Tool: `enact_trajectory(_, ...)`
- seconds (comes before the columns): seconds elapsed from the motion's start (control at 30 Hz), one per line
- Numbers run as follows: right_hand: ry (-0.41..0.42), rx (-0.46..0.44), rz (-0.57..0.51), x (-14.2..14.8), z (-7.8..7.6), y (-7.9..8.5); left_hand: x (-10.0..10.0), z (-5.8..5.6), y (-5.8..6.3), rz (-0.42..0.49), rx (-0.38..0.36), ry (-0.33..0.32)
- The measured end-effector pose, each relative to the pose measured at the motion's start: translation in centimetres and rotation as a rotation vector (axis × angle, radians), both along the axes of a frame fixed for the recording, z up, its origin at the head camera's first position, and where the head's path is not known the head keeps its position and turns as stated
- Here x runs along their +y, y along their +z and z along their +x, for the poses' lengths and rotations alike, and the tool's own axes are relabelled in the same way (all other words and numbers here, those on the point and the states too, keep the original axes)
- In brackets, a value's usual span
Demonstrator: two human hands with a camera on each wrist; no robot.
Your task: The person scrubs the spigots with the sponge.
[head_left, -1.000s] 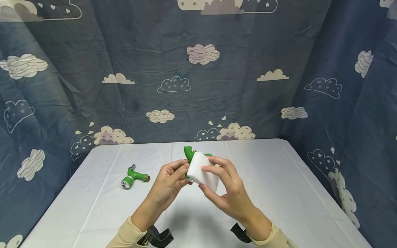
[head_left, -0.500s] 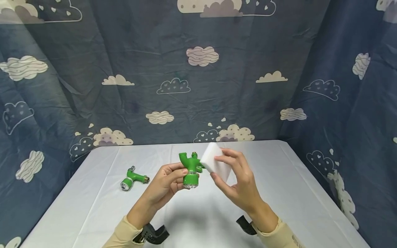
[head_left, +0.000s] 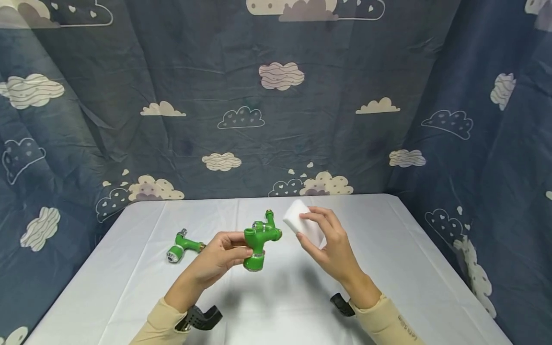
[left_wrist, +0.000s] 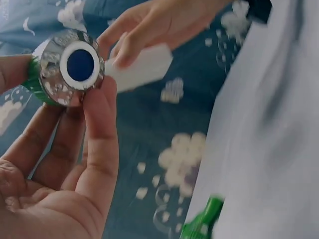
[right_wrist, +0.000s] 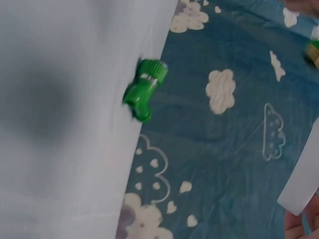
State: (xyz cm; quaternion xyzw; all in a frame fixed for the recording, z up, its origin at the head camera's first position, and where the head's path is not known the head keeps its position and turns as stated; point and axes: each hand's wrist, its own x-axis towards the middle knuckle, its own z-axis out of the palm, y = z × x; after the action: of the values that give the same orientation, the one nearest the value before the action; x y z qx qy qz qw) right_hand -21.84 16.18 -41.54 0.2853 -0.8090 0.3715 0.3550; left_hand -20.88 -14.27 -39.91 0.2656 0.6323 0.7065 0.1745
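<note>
My left hand (head_left: 220,256) pinches a green faucet (head_left: 258,239) by its ribbed knob end, holding it above the table. In the left wrist view the faucet's silver end with a blue centre (left_wrist: 79,64) faces the camera, between thumb and fingers. To the right of it, my right hand (head_left: 332,244) grips a white sponge block (head_left: 299,218) between thumb and fingers, apart from the faucet. The sponge (right_wrist: 301,174) shows at the right edge of the right wrist view. A second green faucet (head_left: 183,245) lies on the table to the left of my left hand.
A white cloth covers the table (head_left: 388,268). Behind and at both sides hangs a dark blue curtain (head_left: 327,129) printed with clouds. A black strap (head_left: 204,317) sits on the left wrist, and another black strap (head_left: 342,304) on the right.
The sponge has come away from the faucet, moving right with my right hand. My left hand has shifted left and turned the faucet, so its branches now point differently. The second faucet stays put.
</note>
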Motion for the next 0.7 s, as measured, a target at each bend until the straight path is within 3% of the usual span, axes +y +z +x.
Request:
enact_trajectory(0.1,-0.018,-0.043,-0.005,0.9,-0.5,-0.5,-2.5,0.1,0.0,-0.153,0.062,0.154)
enact_trajectory(0.27,-0.048,-0.093,0.001,2.4,-0.8,-0.8,-7.4,0.2,0.3,-0.436,0.132,0.465)
enact_trajectory(0.4,-0.07,-0.11,0.006,3.2,-0.9,-1.0,-11.4,0.5,0.2,-0.733,0.216,0.693)
enact_trajectory(0.57,-0.119,-0.128,-0.019,3.7,-1.1,-1.0,-15.9,1.0,-0.4,-1.091,0.307,0.868)
enact_trajectory(0.7,-0.148,-0.143,-0.04,3.9,-1.2,-1.0,-18.3,1.0,-1.2,-1.239,0.259,0.955)
